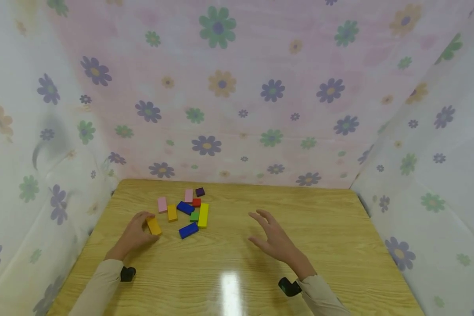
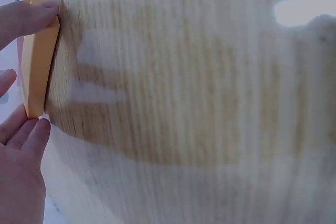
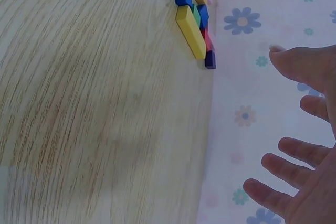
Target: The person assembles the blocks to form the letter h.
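Observation:
My left hand (image 1: 136, 232) grips an orange block (image 1: 154, 226) at the left of the table, thumb at its near end and fingertips at its far end. In the left wrist view the same orange block (image 2: 41, 66) spans between thumb and fingers. Just right of it lie a second orange block (image 1: 172, 213), a pink block (image 1: 163, 205) and a blue block (image 1: 188, 230). My right hand (image 1: 276, 239) hovers over the middle right of the table with fingers spread, holding nothing. The right wrist view shows that hand (image 3: 299, 145) apart from the blocks.
Behind lie another blue block (image 1: 185, 208), a long yellow block (image 1: 203, 215), a green block (image 1: 194, 217), a red block (image 1: 196, 202), another pink block (image 1: 188, 195) and a dark purple block (image 1: 199, 192). Flowered cloth (image 1: 245, 127) walls the wooden table (image 1: 260, 281) at back and sides.

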Demonstrator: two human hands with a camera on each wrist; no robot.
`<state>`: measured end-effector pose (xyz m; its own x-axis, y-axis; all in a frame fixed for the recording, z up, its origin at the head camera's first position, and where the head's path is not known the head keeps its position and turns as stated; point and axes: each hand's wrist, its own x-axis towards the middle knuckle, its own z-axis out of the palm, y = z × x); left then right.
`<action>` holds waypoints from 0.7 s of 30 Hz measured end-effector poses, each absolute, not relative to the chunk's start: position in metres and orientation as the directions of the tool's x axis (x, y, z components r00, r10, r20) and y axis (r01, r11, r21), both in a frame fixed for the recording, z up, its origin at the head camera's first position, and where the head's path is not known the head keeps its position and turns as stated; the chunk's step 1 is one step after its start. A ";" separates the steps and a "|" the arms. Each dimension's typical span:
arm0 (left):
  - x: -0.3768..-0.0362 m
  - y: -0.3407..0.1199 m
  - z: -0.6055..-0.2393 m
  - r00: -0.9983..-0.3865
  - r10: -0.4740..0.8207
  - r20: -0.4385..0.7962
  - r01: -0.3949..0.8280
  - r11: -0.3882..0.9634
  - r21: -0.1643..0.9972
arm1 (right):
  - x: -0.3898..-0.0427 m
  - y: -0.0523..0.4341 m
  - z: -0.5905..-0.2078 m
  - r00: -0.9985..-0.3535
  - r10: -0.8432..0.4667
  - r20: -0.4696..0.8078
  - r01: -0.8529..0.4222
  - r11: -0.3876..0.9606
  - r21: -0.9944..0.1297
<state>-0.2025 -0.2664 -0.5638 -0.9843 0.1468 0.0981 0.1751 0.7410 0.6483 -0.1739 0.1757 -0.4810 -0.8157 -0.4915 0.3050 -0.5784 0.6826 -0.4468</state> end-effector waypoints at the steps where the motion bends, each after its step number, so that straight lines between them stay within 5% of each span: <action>1: -0.201 -0.266 -0.564 -0.985 0.141 0.101 0.172 0.734 0.657 | -0.175 0.174 -0.481 -0.816 -0.497 0.295 -0.578 0.684 -0.445; 21: -0.172 -0.248 -0.539 -0.950 0.203 0.235 0.308 0.712 0.631 | -0.199 0.142 -0.487 -0.800 -0.568 0.195 -0.580 0.648 -0.493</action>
<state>-0.1722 -0.2476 -0.5391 -0.9504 0.2031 0.2355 0.3084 0.7115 0.6313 -0.1993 0.1420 -0.4875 -0.7996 -0.5679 0.1950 -0.5805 0.6479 -0.4932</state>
